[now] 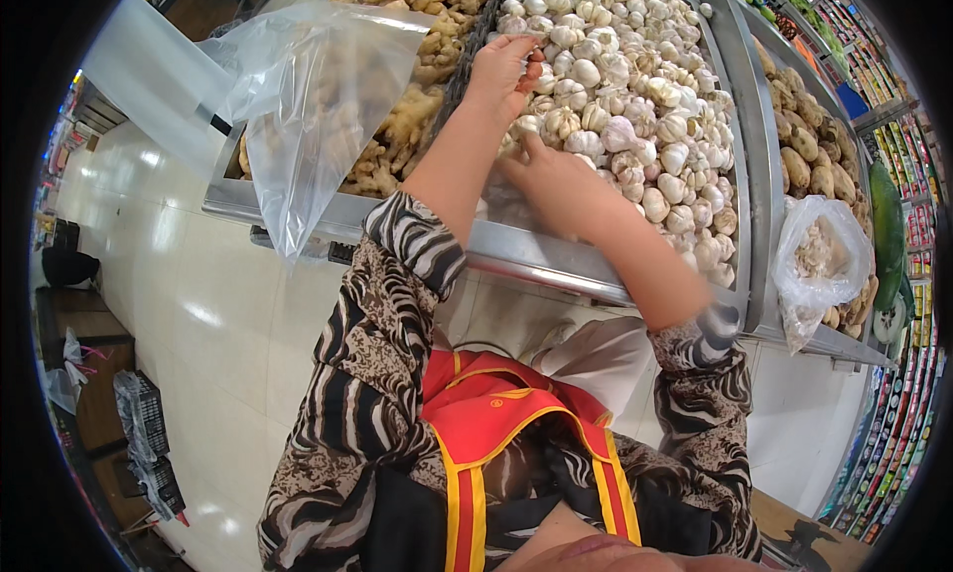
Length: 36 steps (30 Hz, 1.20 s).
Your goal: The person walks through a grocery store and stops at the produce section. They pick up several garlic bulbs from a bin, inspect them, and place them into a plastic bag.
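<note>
Garlic bulbs (pixel 640 118) fill a metal-edged bin in front of me. My left hand (pixel 506 73) is over the bin's left side, beside a dark woven divider (pixel 484 28). Its fingers are curled, thumb near the fingertips; a small whitish bit shows there, but I cannot tell whether it is gripped. Lower down, nearer the bin's front rim (pixel 543 255), my right hand (pixel 555 181) reaches left over the garlic. Its fingers point at the bulbs near the left hand and are slightly blurred. What lies under its palm is hidden.
Ginger roots (pixel 394 132) lie left of the divider, partly behind a hanging clear plastic bag (pixel 320 110). To the right are potatoes (pixel 811 140), with an open plastic bag of garlic skins or scraps (pixel 819 263) on them. Dark crates (pixel 149 415) stand at far left.
</note>
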Each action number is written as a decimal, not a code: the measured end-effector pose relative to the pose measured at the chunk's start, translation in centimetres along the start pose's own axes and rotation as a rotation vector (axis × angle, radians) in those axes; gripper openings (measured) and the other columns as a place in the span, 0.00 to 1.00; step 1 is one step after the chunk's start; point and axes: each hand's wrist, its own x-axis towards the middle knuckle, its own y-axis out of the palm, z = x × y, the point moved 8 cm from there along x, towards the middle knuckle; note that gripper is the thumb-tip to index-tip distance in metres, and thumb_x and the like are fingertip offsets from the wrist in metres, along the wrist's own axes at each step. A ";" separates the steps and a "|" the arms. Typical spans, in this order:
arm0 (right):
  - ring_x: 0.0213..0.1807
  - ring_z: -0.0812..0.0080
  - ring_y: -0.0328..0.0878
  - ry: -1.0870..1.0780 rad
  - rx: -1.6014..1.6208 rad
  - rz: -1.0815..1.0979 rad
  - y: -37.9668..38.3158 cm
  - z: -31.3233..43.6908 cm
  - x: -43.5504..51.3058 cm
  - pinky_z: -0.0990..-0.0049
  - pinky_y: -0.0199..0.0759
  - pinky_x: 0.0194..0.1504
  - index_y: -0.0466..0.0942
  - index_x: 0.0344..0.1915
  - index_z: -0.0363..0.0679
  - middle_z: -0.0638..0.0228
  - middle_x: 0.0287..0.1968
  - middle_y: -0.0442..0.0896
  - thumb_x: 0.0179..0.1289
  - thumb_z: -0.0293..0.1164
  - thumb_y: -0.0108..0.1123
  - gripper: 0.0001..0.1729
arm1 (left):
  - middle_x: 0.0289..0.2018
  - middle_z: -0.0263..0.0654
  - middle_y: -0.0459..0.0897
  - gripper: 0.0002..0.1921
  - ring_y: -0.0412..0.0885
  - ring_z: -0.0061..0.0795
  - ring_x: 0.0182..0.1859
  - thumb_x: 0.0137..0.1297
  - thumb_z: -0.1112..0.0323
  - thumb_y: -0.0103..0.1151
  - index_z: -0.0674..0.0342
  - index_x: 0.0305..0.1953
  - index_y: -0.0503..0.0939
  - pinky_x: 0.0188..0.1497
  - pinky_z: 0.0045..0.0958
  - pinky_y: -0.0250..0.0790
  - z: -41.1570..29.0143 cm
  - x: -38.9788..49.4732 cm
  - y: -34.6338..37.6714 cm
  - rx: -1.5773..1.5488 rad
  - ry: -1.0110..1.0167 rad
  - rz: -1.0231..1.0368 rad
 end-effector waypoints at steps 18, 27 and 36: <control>0.47 0.56 0.79 -0.121 -0.209 -0.228 0.2 -1.0 -1.4 0.57 0.74 0.47 0.71 0.50 0.44 0.59 0.48 0.72 0.44 0.26 0.71 0.30 | 0.26 0.36 0.79 0.02 0.71 0.18 0.20 0.67 0.74 0.57 0.64 0.38 0.76 0.16 0.18 0.56 -1.2 0.0 0.5 0.069 0.132 0.083; 0.45 0.53 0.80 -0.007 0.178 -0.299 -1.0 -2.1 -0.3 0.57 0.77 0.44 0.68 0.53 0.45 0.57 0.51 0.70 0.45 0.27 0.69 0.32 | 0.30 0.37 0.77 0.05 0.70 0.18 0.21 0.69 0.72 0.56 0.67 0.43 0.77 0.18 0.17 0.53 -0.9 -0.3 0.4 0.117 0.089 0.033; 0.46 0.52 0.79 -0.067 0.385 -0.331 -0.1 -2.7 0.8 0.61 0.76 0.47 0.77 0.44 0.44 0.57 0.54 0.71 0.47 0.29 0.70 0.21 | 0.30 0.38 0.78 0.05 0.70 0.19 0.22 0.68 0.73 0.56 0.66 0.42 0.77 0.18 0.17 0.54 -1.4 -0.5 0.5 0.135 0.132 0.052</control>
